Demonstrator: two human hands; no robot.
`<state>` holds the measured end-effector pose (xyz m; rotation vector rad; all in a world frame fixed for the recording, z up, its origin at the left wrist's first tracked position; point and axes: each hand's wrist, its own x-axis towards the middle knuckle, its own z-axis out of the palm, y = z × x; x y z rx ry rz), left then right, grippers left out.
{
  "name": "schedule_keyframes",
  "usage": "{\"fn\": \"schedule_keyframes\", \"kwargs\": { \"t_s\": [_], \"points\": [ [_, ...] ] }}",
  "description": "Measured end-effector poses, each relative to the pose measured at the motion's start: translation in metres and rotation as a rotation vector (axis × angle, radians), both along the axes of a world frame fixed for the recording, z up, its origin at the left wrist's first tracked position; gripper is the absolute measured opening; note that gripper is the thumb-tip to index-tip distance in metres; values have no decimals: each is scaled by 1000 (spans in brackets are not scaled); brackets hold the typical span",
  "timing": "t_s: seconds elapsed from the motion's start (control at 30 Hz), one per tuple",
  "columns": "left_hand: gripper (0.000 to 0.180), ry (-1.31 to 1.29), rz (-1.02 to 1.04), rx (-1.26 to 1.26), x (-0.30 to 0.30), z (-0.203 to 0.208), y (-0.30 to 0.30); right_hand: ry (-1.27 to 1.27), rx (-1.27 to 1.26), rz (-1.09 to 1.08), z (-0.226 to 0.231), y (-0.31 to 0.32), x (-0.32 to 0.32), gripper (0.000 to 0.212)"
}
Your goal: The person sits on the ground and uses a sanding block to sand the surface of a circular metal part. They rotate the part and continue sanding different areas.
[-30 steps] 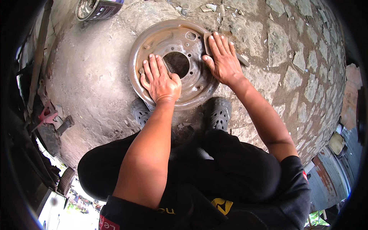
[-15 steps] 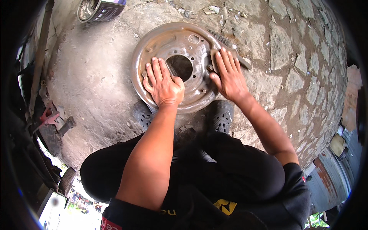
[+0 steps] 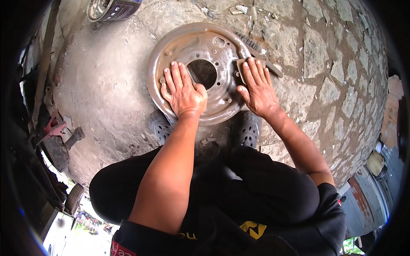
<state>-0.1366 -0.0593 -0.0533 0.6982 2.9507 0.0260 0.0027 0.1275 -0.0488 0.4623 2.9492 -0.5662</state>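
Observation:
A round brown metal backing plate (image 3: 183,40), with a large centre hole and several small bolt holes, lies on the ground in front of me, partly wet-looking. My left hand (image 3: 186,94) rests flat on its near left part, fingers stretched and thumb toward the hole. My right hand (image 3: 259,87) is at the plate's right rim, its fingers laid over a brown piece of sandpaper (image 3: 241,67) and holding it against the rim. The fingers hide much of the sheet. Just beyond that hand lies a wire brush (image 3: 250,42), its handle partly covered.
A dark-labelled tin can (image 3: 113,9) stands at the far left. My grey clogs (image 3: 249,130) are close to the plate's near edge. Rough stone paving (image 3: 316,51) spreads to the right. A red metal stand (image 3: 54,124) is at the left.
My right hand has slid slightly toward me along the rim with the sandpaper. My left hand stays flat on the plate. The whole view has shifted a little.

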Motion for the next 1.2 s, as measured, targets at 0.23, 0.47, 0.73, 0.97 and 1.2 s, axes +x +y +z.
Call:
{"fn": "schedule_keyframes", "kwargs": {
  "t_s": [0.23, 0.47, 0.73, 0.97, 1.2],
  "points": [
    [78, 11, 9, -5, 0, 1, -9, 70, 29, 27, -2, 8, -51, 70],
    [78, -3, 6, 20, 0, 1, -2, 34, -29, 20, 0, 4, -16, 70],
    [79, 12, 19, 13, -2, -4, -4, 32, -61, 36, -2, 2, -5, 68],
    [78, 20, 1, 3, -1, -1, -6, 51, -35, -1, -5, 17, -53, 65],
    [78, -4, 2, 27, -1, -3, -5, -24, -27, -10, 4, 3, -2, 70]
  ]
}}
